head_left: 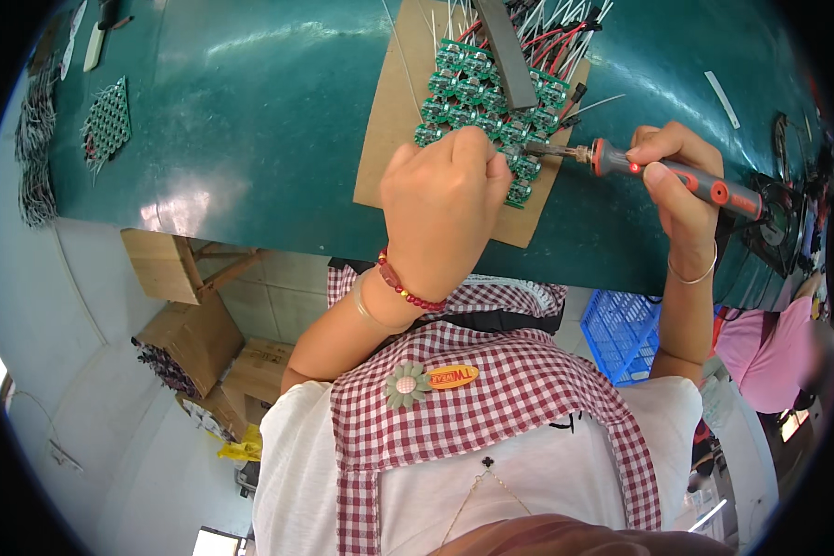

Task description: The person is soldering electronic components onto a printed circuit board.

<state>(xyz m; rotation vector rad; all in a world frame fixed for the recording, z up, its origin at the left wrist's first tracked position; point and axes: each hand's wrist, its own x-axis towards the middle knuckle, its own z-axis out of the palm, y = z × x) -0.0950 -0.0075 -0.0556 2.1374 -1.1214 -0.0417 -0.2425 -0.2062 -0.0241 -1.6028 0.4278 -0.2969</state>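
Note:
My left hand (442,199) is curled into a loose fist over a panel of small green circuit boards (480,97) lying on a brown cardboard sheet (391,111); whether its fingers pinch something is hidden. My right hand (681,181) grips a red and black soldering iron (663,170), held almost level. The iron's metal tip touches the boards just right of my left knuckles. Red, black and white wires (551,32) fan out from the boards' far side, and a dark flat bar (508,51) lies across them.
The work lies on a dark green table (250,111). Another green board panel (107,120) and wire bundles (35,148) sit at the far left. Below the table are cardboard boxes (195,338) and a blue plastic crate (621,334). A person in pink (769,347) sits at right.

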